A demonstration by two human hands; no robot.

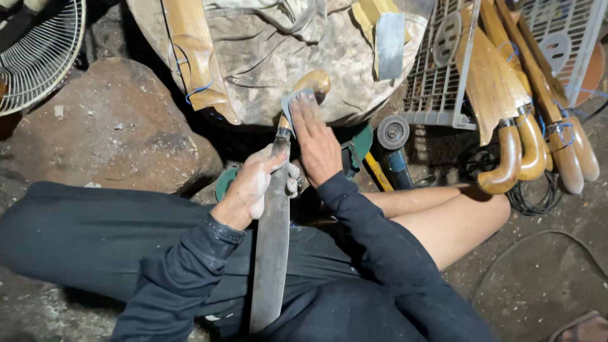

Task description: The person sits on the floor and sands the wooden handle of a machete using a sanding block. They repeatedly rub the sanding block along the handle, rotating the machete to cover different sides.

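A long machete lies lengthwise over my lap, its dull grey blade (273, 240) pointing toward me and its curved wooden handle (311, 83) pointing away. My left hand (253, 183) grips the blade just below the handle. My right hand (315, 140) lies flat along the handle and presses a small grey piece of sandpaper (292, 101) against the wood. Both arms are in dark long sleeves.
A dusty cloth sack (272, 57) sits ahead. At right, several sheathed machetes (525, 120) with wooden handles lean on a white plastic crate (437, 82). An angle grinder (394, 142) and cables lie on the dirt floor. A large rock (107, 120) and a fan (38, 50) are at left.
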